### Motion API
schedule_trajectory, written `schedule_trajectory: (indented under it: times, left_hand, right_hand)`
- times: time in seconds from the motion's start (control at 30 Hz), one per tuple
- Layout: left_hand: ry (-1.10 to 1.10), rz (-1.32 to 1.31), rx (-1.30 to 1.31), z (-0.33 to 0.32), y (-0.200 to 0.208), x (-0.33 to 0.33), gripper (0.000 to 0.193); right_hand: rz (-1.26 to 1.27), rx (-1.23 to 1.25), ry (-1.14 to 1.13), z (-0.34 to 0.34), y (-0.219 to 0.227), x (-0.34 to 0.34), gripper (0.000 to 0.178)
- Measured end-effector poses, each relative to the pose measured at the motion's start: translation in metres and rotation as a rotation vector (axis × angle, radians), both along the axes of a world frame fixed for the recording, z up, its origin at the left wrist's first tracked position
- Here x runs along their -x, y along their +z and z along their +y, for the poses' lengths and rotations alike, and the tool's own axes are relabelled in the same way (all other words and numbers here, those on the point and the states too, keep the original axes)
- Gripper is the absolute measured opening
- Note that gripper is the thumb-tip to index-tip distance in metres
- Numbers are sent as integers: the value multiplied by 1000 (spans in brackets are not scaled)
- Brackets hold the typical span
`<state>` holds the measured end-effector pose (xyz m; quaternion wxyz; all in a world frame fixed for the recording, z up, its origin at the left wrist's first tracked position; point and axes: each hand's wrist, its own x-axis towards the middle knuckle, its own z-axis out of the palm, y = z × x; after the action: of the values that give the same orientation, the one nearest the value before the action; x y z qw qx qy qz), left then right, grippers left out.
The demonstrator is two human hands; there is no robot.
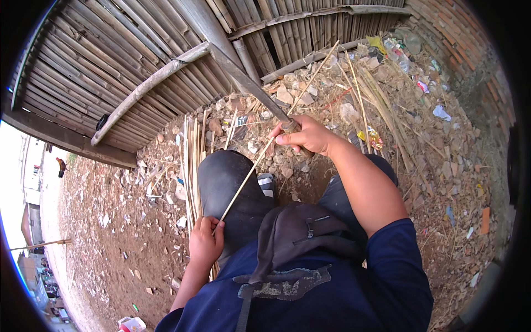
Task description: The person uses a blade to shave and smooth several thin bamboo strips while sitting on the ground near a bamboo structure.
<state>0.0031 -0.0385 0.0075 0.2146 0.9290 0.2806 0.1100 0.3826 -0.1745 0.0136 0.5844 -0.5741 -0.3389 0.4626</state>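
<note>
A long, thin bamboo strip (243, 185) runs slantwise from my left thigh up and away toward the far right. Its near end is pinched in my left hand (205, 243), closed beside the left thigh. My right hand (313, 135) is closed round the handle of a machete (251, 86), whose long, dull blade points to the far left. The strip passes by the fingers of that hand, close to the base of the blade; whether the edge touches it I cannot tell. A bundle of pale bamboo strips (191, 160) lies along the outside of my left leg.
A bamboo-slat wall (127, 61) with pole rails stands ahead, and a brick wall (470, 50) at the right. More strips (387, 113) lie right of my knees. Stones and litter cover the ground. A dark bag (301, 232) rests on my lap; a chicken (61, 167) is far left.
</note>
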Motion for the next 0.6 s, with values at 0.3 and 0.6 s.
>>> schedule_trajectory:
  times: [0.3,0.6]
  left_hand:
    - [99,93,91,-5,9,8,18]
    - [136,147,58,-4,-9,16,27]
  right_hand:
    - [-158,98,58,1,0,1,31]
    - [-1013,311,132,1,0,19,39]
